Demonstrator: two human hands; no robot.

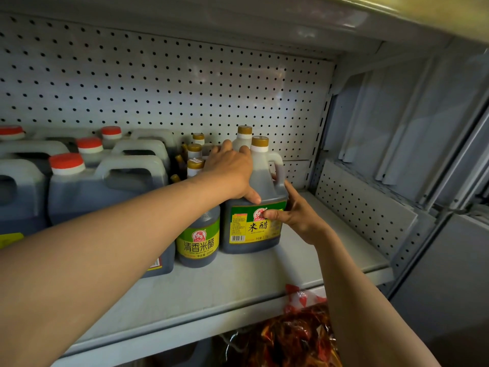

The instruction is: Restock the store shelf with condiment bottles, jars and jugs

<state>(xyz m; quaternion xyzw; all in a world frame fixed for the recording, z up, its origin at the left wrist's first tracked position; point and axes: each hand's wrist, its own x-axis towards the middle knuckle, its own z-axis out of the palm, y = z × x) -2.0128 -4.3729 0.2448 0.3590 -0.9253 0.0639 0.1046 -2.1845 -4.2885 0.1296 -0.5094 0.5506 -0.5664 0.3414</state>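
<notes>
Both hands clasp the dark plastic rice-vinegar jug with the gold cap (254,207), upright on the grey metal shelf (330,250); left hand (232,170) grips its shoulder at ten o'clock, right hand (296,213) its label side at four o'clock; open space lies at three o'clock.

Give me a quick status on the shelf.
Both hands, left hand and right hand, grip rice vinegar jug, upright on shelf. Smaller vinegar bottle close beside.

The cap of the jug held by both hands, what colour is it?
Golden brown cap, seen in the head view.
</notes>
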